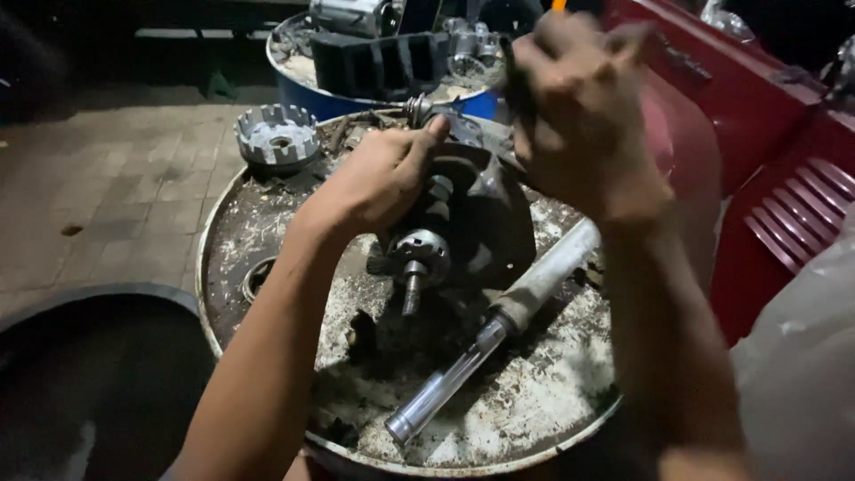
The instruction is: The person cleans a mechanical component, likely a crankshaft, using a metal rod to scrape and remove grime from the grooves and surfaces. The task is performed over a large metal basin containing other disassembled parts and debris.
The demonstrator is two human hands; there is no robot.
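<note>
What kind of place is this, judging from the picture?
Probably a small repair workshop for engines or motorcycles. The left hand steadies a greasy crankshaft assembly on a dirty drum top used as a bench, a toothed clutch part lies nearby, and red vehicle bodywork stands beside it.

Before you, a grimy, rusted drum-top surface [552,392] carries a dark engine crankcase [472,223], a long fork tube [499,330] and a toothed clutch basket [278,135].
</note>
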